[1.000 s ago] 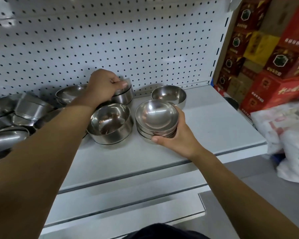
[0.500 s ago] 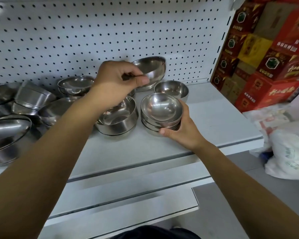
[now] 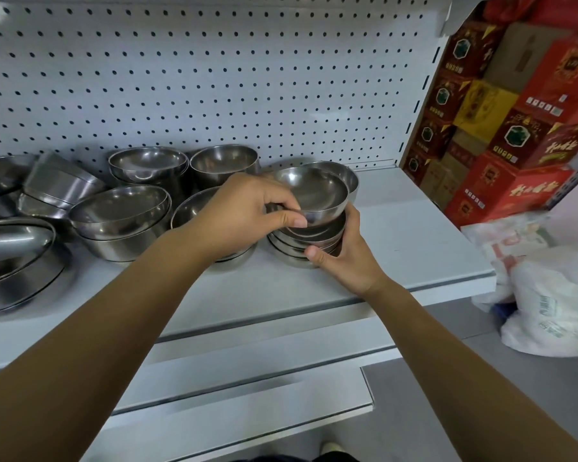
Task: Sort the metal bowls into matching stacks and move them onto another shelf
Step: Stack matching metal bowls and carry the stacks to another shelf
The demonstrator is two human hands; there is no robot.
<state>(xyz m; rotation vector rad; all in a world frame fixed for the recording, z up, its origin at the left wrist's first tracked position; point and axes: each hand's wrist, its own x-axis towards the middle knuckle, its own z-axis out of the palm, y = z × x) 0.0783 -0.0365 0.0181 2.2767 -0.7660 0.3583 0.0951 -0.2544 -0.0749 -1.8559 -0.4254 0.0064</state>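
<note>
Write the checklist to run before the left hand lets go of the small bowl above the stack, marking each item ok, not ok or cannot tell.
1. Right hand holds the stack of small metal bowls: ok.
2. Left hand grips the top bowl: ok.
3. Top bowl level over the stack: not ok, tilted.
4. Sizes match: ok, rims look alike.
5. Stack clear of the bowl behind: cannot tell.

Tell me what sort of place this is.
Most likely a shop, or its stockroom. The shelf has a white pegboard back panel like a retail display unit. Many loose steel bowls sit on it like stock, and red printed cartons are stacked beside it.
</note>
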